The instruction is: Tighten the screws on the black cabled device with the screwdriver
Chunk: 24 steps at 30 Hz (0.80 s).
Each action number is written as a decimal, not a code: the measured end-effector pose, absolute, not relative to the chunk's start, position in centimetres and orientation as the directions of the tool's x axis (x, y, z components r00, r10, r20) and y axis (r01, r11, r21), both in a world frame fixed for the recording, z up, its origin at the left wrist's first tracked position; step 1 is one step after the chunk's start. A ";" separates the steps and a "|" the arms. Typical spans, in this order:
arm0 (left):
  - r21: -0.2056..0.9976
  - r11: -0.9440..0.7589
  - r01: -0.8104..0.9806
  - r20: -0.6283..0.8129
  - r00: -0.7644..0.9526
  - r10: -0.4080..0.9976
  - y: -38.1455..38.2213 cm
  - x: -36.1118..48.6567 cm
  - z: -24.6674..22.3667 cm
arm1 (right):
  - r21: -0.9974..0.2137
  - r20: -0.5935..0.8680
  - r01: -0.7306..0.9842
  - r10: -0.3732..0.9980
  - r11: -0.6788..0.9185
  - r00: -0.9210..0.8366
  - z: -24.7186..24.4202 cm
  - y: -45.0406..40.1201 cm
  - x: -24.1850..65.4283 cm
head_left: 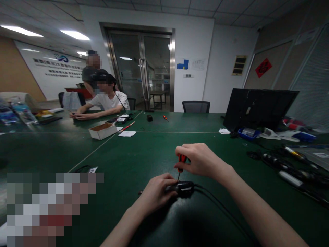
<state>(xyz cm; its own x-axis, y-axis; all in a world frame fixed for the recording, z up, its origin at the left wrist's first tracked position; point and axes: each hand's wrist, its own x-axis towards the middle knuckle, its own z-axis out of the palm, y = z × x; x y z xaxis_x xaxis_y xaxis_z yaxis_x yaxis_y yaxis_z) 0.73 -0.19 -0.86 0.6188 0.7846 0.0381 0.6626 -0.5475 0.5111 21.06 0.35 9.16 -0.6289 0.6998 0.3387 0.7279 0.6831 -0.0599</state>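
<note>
My right hand (195, 158) is closed around the red and black handle of a screwdriver (182, 160). The tool stands nearly upright, its thin shaft pointing down to a black corded device (185, 189) that lies on the green table. Whether the tip sits in a screw, I cannot make out. My left hand (158, 189) grips the device's narrow left part and holds it against the tabletop. From the device's right end a black cable (218, 202) runs toward the table's near edge.
Ahead lie a white open box (103, 131), a second screwdriver (165, 118) and a small black block (149, 118). At right stand a monitor (259, 109), a blue tray (248, 133) and several dark corded tools (290, 168). Two people (108, 99) are across the table.
</note>
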 end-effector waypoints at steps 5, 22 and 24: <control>0.513 -0.551 0.658 0.052 0.617 0.785 -0.2 0.7 -0.9 | -0.068 0.360 0.706 0.677 0.705 -0.642 9.1 0.2 21.2; 0.511 -0.580 0.634 0.093 0.630 0.771 0.1 0.5 -1.7 | -0.106 0.328 0.721 0.708 0.685 -0.625 9.3 0.2 21.1; 0.518 -0.573 0.634 0.089 0.627 0.774 0.1 0.5 -1.7 | -0.068 0.326 0.741 0.716 0.668 -0.617 9.3 0.3 21.1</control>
